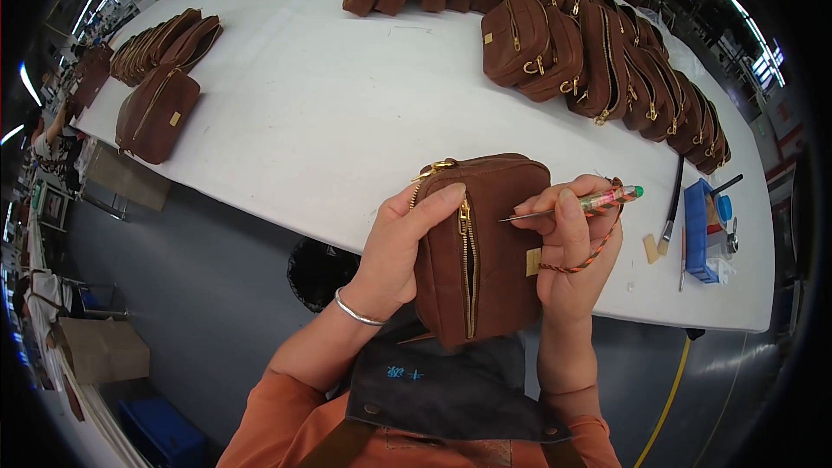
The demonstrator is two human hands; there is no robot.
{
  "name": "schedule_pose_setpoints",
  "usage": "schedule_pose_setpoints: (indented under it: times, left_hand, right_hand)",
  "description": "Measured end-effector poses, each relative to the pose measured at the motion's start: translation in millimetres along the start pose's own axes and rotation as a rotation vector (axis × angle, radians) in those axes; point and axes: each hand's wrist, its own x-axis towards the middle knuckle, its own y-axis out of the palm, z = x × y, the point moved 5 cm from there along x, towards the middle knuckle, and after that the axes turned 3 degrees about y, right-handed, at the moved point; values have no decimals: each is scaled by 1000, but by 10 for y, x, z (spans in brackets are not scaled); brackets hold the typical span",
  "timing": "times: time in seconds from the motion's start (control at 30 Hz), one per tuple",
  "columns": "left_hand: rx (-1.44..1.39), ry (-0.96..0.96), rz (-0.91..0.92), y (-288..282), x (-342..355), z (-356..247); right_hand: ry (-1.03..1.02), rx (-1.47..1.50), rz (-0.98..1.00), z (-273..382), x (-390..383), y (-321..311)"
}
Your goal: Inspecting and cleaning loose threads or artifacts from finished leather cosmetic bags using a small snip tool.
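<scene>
A brown leather pouch [503, 295] stands upright in front of me, its brass front zipper [469, 269] partly open. My left hand [390, 247] grips its left side, thumb pressed on the front beside the zipper pull. In my right hand [576, 247] is an awl [611, 199] with a striped, green-ended handle and a thin metal point. That point reaches the leather right of the zipper pull; whether it touches I cannot tell. An orange-and-dark cord [576, 269] loops from the awl around my right hand. A small gold label [532, 262] sits at the pouch's right edge.
Finished-looking brown pouches [598, 52] line the far right of the white table [347, 104]; more pouches [158, 114] stand at left. A blue tray [698, 234], a brush [672, 208] and a yellowish block [651, 248] lie at right. A black-lined bin [321, 273] stands below the table edge.
</scene>
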Motion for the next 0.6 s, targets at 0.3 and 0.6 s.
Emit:
schedule_pose_setpoints:
  times: [0.3,0.6]
  left_hand:
    - [-206,2,-264,-728,442,-185]
    - [-73,-54,-213,-657,241,-148]
  right_hand:
    - [32,-435,-266,-98,393,-808]
    - [163,-609,-323,-271,191,-1254]
